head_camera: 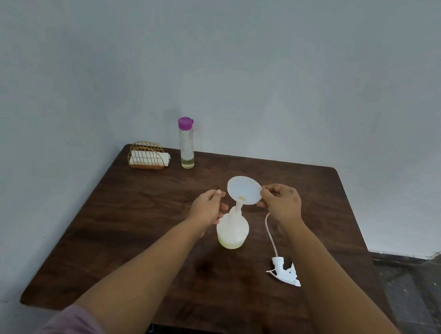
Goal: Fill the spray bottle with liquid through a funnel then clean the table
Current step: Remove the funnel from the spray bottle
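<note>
No text, label, brand, number or sign can be read anywhere: the clear bottle with the purple cap (186,143) bears only a faint mark, too blurred to make out.

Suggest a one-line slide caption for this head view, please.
Right hand pinches the funnel in the part-filled spray bottle; left hand beside its neck.
</note>
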A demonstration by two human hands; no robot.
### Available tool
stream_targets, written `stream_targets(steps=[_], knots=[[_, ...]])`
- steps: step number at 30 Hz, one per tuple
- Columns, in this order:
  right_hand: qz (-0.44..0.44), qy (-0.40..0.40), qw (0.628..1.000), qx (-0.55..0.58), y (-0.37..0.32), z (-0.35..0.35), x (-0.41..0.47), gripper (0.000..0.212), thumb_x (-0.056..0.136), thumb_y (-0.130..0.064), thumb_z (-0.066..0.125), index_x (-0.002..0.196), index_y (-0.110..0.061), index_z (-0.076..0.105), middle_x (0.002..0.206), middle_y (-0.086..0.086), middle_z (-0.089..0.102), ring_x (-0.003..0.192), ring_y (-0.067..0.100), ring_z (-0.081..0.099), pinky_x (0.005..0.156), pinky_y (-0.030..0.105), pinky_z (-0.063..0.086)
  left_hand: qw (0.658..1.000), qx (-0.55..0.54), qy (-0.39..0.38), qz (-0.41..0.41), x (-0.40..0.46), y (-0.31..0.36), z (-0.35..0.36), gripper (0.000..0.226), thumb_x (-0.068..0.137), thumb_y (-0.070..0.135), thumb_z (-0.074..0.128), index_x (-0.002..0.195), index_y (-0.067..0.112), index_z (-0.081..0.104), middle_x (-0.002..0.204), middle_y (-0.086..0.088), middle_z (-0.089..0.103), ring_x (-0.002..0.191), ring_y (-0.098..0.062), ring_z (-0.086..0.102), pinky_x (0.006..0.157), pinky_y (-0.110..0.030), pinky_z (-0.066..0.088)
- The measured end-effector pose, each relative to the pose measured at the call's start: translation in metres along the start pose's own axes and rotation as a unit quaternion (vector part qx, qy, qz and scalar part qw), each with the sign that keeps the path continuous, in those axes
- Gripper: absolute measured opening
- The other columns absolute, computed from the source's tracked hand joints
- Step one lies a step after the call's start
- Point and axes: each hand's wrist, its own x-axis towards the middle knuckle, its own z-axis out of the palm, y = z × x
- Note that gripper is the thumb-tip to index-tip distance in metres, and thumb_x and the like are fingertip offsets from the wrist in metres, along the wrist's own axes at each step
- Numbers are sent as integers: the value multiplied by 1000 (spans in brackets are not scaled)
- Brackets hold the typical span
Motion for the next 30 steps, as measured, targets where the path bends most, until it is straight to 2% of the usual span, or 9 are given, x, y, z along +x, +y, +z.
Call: stream_targets(steps=[3, 5, 8, 12, 19, 22, 26, 28, 30], knots=[[4, 13, 1000, 26, -3, -1, 1, 13, 87, -8, 62, 87, -13, 74, 84, 1, 73, 63, 10, 70, 73, 26, 60, 1000, -7, 2, -1, -1, 0, -2, 29, 104, 33, 40, 118, 21, 62, 95, -2, 69, 79, -15, 63, 67, -26, 53], [7, 17, 999, 41, -4, -2, 1, 12, 87, -8, 62, 88, -11, 74, 86, 2, 73, 64, 11, 71, 74, 28, 61, 1000, -9, 3, -3, -1, 1, -2, 29, 104, 33, 40, 117, 21, 62, 96, -3, 69, 78, -15, 63, 65, -25, 52], [-2, 1, 1000, 1, -1, 0, -1, 12, 87, -9, 61, 86, -12, 73, 84, 4, 73, 65, 11, 71, 76, 30, 61, 1000, -7, 7, -4, -2, 0, -3, 29, 104, 33, 40, 119, 21, 62, 97, -3, 69, 81, -16, 64, 65, -25, 52], [24, 15, 998, 53, -3, 1, -2, 14, 86, -8, 62, 83, -15, 74, 81, -1, 73, 63, 11, 70, 81, 38, 60, 1000, -11, 5, 3, -3, 0, -5, 30, 104, 33, 39, 119, 21, 62, 98, -4, 70, 80, -15, 63, 64, -25, 51], [18, 3, 1000, 14, 0, 2, -4, 13, 87, -9, 61, 85, -13, 74, 79, -1, 72, 66, 13, 72, 80, 37, 60, 1000, -9, 5, -2, -6, 0, -5, 29, 104, 33, 40, 119, 22, 62, 98, -3, 70, 83, -16, 64, 65, -25, 52], [9, -11, 1000, -15, 2, 3, -1, 14, 87, -9, 61, 90, -7, 74, 79, -2, 71, 67, 13, 72, 78, 34, 61, 1000, -10, 8, -1, -6, 2, -7, 30, 104, 34, 39, 119, 22, 62, 98, -3, 70, 83, -16, 64, 67, -26, 53], [45, -3, 997, 65, 0, 0, -1, 14, 88, -8, 61, 80, -10, 73, 78, 2, 72, 71, 17, 72, 81, 36, 60, 1000, -27, 7, 2, -8, 4, -9, 30, 104, 35, 39, 118, 21, 62, 97, -3, 70, 81, -16, 63, 66, -26, 52], [72, -4, 993, 92, -5, -3, 3, 13, 89, -9, 61, 82, -9, 72, 81, 8, 72, 68, 18, 70, 73, 32, 60, 999, -38, 11, 2, -8, 8, -9, 29, 103, 37, 41, 116, 21, 61, 94, -3, 70, 79, -17, 64, 65, -26, 52], [110, -8, 986, 124, -11, -5, 7, 11, 90, -6, 60, 84, -4, 70, 83, 16, 71, 62, 17, 68, 59, 23, 56, 998, -60, 4, 7, -9, 16, -9, 29, 102, 40, 42, 113, 20, 60, 91, -3, 70, 74, -16, 62, 61, -26, 52]])
